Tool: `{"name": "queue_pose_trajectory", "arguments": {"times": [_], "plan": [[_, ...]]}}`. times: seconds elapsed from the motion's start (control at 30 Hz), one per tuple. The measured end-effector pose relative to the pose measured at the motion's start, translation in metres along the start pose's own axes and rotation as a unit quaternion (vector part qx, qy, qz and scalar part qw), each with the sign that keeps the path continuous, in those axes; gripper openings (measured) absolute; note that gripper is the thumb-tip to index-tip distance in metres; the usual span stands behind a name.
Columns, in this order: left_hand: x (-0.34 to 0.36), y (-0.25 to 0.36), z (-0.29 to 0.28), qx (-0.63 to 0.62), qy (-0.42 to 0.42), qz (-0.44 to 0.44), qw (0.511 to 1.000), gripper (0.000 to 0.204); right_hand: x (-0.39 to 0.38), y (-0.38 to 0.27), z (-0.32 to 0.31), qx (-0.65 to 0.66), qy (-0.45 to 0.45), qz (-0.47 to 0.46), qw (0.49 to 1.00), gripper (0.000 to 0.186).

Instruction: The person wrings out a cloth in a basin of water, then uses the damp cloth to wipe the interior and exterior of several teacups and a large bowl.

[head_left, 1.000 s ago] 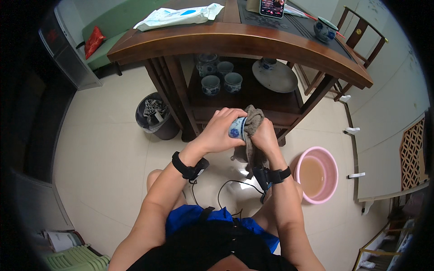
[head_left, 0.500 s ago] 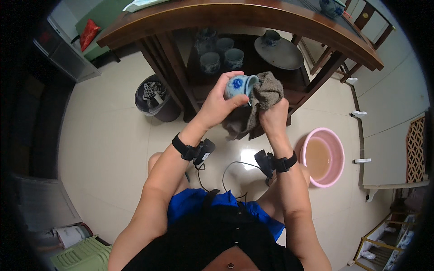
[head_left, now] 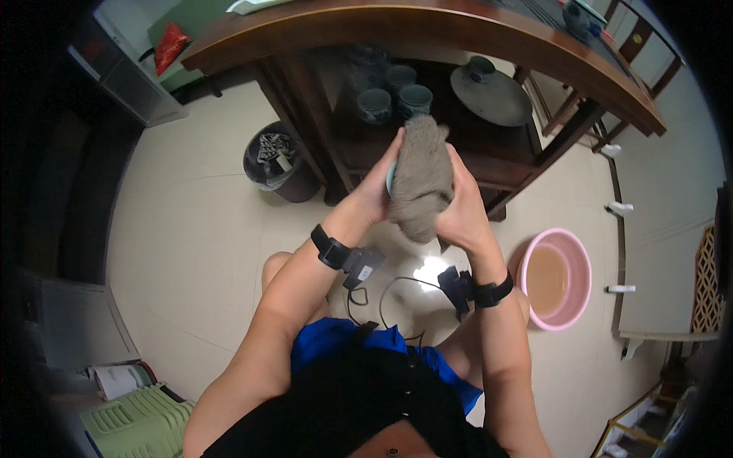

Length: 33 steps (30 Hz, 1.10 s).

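In front of the low shelf, my left hand (head_left: pixel 372 189) is closed around a small blue-and-white porcelain cup (head_left: pixel 391 178). Only a pale blue sliver of it shows beside the palm; the rest is behind a grey-brown cloth (head_left: pixel 422 183). My right hand (head_left: pixel 464 210) grips this bunched towel from the right side, pressing it against the cup. The fingertips of both hands are partly hidden by the fabric. Beyond them on the dark shelf (head_left: pixel 489 156) stand several similar cups (head_left: pixel 375 106) and a wide grey plate (head_left: pixel 489 95) with a small cup (head_left: pixel 480 69) on it.
A wooden tabletop (head_left: pixel 427 23) overhangs the shelf. To the right on the tiled floor is a pink basin (head_left: pixel 585 278) with murky water. A black waste bin (head_left: pixel 290 183) stands left of the table leg. Black wrist straps with cables (head_left: pixel 389 286) hang by my forearms.
The cloth has swung over the cup's mouth and now covers most of it. My right hand has turned and closed in toward the left hand. The view has shifted slightly.
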State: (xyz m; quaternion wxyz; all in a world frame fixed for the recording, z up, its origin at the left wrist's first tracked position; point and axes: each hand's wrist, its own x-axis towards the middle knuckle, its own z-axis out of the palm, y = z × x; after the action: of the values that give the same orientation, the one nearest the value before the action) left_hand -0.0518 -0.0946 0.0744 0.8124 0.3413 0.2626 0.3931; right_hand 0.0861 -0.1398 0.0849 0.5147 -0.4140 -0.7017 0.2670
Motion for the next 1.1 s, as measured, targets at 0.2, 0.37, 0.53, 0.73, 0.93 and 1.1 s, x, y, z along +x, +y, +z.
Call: {"name": "queue_pose_trajectory", "arguments": {"times": [0.2, 0.37, 0.53, 0.73, 0.93, 1.1], "plan": [[0.005, -0.018, 0.003, -0.052, 0.094, -0.042, 0.993, 0.065, 0.005, 0.02, 0.003, 0.175, 0.078, 0.087, 0.978, 0.037], [0.0, -0.029, 0.019, 0.036, 0.055, 0.07, 0.995, 0.052, 0.006, 0.027, 0.002, 0.117, 0.169, 0.09, 0.974, 0.036], [0.013, -0.048, 0.0, 0.338, 0.15, 0.185, 0.911, 0.042, 0.007, 0.028, 0.012, 0.002, 0.229, 0.047, 0.972, 0.034], [0.013, -0.034, 0.003, 0.133, 0.059, 0.08, 0.986, 0.036, 0.0, 0.02, 0.014, 0.038, 0.185, 0.027, 0.982, 0.035], [-0.006, -0.023, -0.013, -0.015, -0.083, 0.034, 0.996, 0.027, -0.002, -0.007, 0.011, -0.215, 0.103, -0.201, 0.95, 0.048], [-0.004, -0.024, -0.021, 0.172, -0.128, 0.062, 0.975, 0.018, 0.003, -0.006, 0.0, -0.085, 0.042, -0.076, 0.993, 0.044]]}}
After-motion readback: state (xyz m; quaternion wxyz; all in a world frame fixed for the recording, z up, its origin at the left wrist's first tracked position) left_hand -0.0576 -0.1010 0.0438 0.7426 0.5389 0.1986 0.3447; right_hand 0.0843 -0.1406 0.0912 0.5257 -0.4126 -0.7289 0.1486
